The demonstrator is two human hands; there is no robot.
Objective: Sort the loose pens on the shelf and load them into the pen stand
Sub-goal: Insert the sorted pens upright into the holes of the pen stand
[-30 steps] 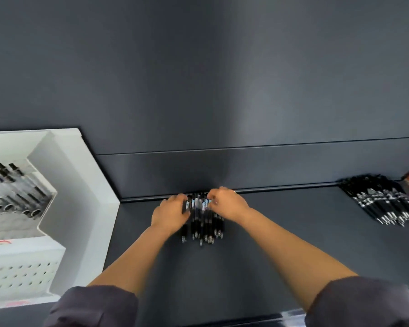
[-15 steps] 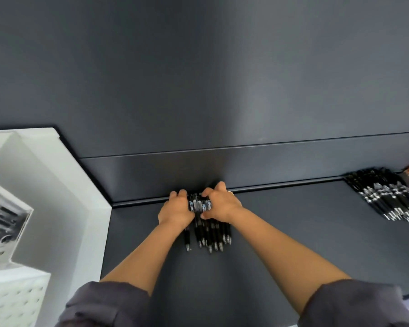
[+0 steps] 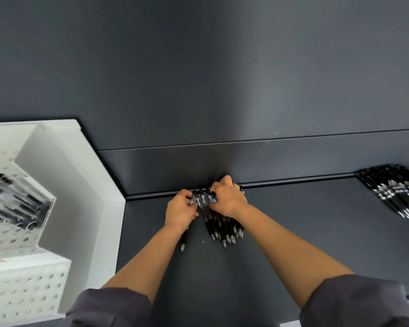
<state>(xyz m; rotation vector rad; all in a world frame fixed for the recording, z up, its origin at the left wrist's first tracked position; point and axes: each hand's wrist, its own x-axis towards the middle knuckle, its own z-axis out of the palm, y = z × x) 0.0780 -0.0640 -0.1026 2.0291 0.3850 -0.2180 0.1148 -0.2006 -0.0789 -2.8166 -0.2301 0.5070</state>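
Left hand [image 3: 181,208] and right hand [image 3: 227,199] clutch fanned bundle of black plastic pens [image 3: 222,226] on dark shelf [image 3: 316,232]; splayed tips could slip out when lifted.

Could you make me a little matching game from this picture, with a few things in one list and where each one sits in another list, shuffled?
Things:
1. bunch of pens
2. second pile of pens
3. white pen stand
4. ring

Places:
A. far right of the shelf
B. on the right hand
C. left edge of the picture
D. mid-shelf, gripped by the left hand and right hand

Pairs: 1-D, 2-A, 3-C, 4-B
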